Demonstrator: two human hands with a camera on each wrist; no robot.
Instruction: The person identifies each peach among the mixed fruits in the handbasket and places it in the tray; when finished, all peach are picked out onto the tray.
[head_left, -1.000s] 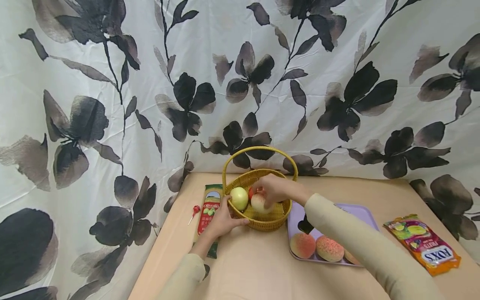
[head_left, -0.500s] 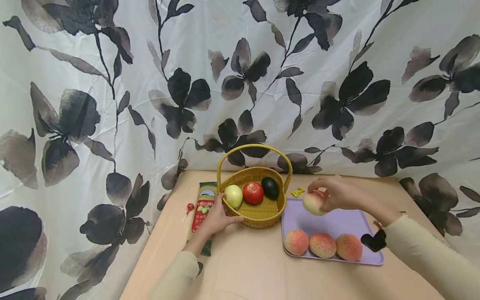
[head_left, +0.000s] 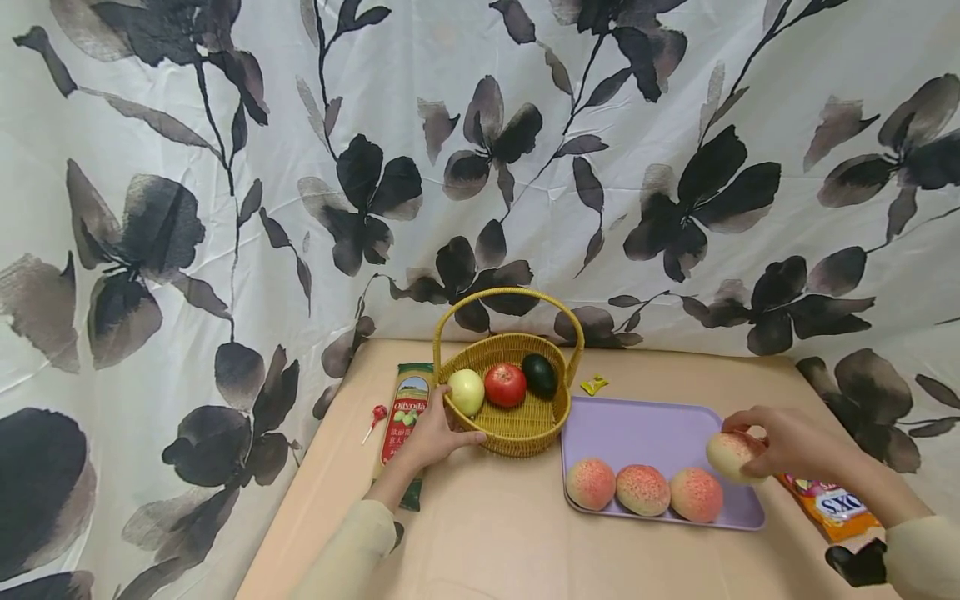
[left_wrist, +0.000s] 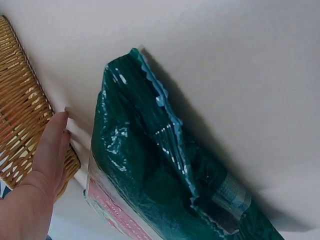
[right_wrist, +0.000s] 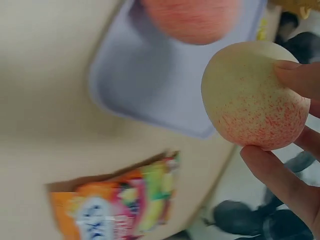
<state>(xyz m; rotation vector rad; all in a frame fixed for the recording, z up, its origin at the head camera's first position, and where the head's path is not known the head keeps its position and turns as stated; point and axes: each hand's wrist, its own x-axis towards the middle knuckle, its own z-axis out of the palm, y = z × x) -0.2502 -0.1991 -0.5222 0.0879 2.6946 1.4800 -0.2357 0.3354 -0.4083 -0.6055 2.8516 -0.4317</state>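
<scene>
In the head view my right hand (head_left: 798,446) holds a pale peach (head_left: 735,456) with a pink blush over the tray's right edge. Its thumb and fingertips press opposite sides of the peach (right_wrist: 255,95) in the right wrist view. Three pinker peaches line the front of the purple tray (head_left: 645,429). My left hand (head_left: 431,437) rests against the near-left side of a yellow wicker basket (head_left: 525,429), thumb and fingers spread. Straight fingers (left_wrist: 50,145) lie along its wall in the left wrist view. Inside are a pale green apple (head_left: 466,392), a red pomegranate-like fruit (head_left: 506,385) and a dark avocado (head_left: 539,375).
A green and red Olivoilà pasta packet (head_left: 405,417) lies beneath my left forearm, with a red lollipop (head_left: 378,414) beside it. Behind the tray is a small yellow candy (head_left: 594,385). A Fox's candy bag (head_left: 836,506) sits right of the tray, partly behind my right hand.
My right hand has lifted the pale peach out of the basket and carried it right, across the tray to its right edge. The left hand has stayed at the basket.
</scene>
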